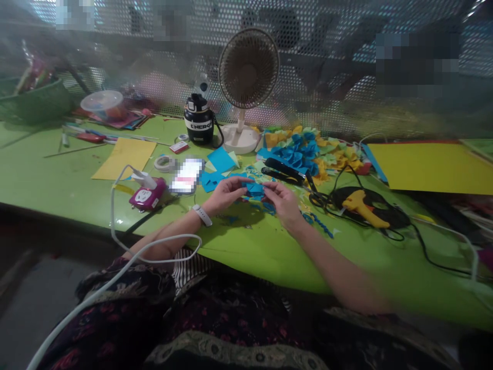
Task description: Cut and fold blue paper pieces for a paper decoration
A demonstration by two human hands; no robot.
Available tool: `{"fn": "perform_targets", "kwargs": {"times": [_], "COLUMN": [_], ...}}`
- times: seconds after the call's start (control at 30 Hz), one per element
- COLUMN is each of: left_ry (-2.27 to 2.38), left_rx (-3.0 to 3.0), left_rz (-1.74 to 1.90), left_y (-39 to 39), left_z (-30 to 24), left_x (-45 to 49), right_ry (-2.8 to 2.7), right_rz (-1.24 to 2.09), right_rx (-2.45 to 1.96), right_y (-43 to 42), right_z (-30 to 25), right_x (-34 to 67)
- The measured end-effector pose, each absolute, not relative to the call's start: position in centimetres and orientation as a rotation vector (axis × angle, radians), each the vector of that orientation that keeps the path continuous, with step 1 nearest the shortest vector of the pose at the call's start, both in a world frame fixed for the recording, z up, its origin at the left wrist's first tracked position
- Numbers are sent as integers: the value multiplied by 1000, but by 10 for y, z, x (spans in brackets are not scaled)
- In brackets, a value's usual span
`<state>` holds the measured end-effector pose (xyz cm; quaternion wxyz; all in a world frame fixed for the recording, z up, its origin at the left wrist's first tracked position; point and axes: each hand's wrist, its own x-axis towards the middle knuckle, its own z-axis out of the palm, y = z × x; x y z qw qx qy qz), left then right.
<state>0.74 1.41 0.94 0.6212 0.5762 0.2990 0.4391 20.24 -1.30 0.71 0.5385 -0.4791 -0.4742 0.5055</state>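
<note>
Between my two hands is a small piece of blue paper (pixel 254 190), which looks folded. My left hand (pixel 230 193) pinches its left side, and my right hand (pixel 282 201) pinches the right side. Under and around the fingers lie blue paper scraps (pixel 265 207). Just beyond my left hand are blue paper squares (pixel 221 160) with pale green pieces beside them. A black stapler (pixel 284 171) rests behind my right hand. Farther back is a heap of blue, yellow and green paper pieces (pixel 298 149).
A small fan (pixel 248 69) and a black bottle (pixel 198 121) stand at the back. On the right lie a yellow glue gun (pixel 364 208) and yellow sheets (pixel 435 167). To the left are a phone (pixel 187 176), a tape roll (pixel 164 163) and a purple power adapter (pixel 148 195). A white cable (pixel 96 298) crosses my left forearm.
</note>
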Motion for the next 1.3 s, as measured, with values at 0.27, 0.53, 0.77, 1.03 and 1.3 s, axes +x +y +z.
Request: {"fn": "perform_targets", "kwargs": {"times": [0.27,0.53,0.77,1.03,1.3], "left_ry": [792,811,658,697,706], "left_rx": [1590,1872,1341,1243,1246], "left_rz": [1072,1038,1087,1091,1101], "left_y": [15,10,6,10,11], "left_z": [6,10,25,21,20], "left_x": [6,5,1,2,2], "right_ry": [-1122,-1135,-894,-833,-832], "right_rz": [1279,1297,1523,1620,1611], "right_rx": [-1152,-1163,-1034,-977,-973], "right_y": [-16,-17,-13,-13,-14], "right_z": [10,8,13,10,11], "right_x": [198,197,205,205,204]}}
